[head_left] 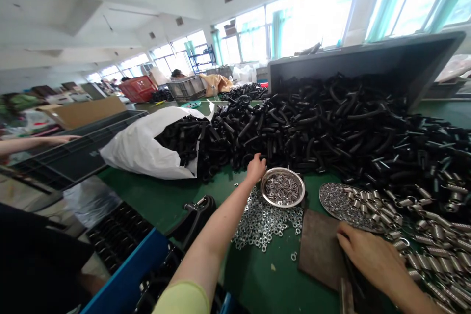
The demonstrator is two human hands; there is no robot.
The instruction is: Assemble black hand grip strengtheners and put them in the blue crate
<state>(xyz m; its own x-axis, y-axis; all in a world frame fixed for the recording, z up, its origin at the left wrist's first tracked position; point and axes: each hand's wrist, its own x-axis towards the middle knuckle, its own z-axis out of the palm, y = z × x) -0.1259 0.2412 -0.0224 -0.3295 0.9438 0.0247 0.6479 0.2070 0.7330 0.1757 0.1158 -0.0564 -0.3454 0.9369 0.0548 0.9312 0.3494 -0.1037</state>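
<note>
My left hand (256, 167) stretches forward to the foot of a big heap of black curved metal parts (331, 127) and its fingers curl onto one of them. Beside it stands a round steel bowl (282, 188) filled with small metal pieces. My right hand (371, 255) rests near the table's front on a brown flat board (318, 248), fingers closed round a dark thin tool that I cannot make out. Loose silver washers (265, 223) lie between my two arms.
A grey bin (368, 61) lies tipped behind the heap. A white bag (147, 149) spills black parts at left. A flat tray of tiny pieces (338, 201) and several silver springs (434, 245) lie at right. Another person's arm (33, 143) reaches over a dark crate (79, 154).
</note>
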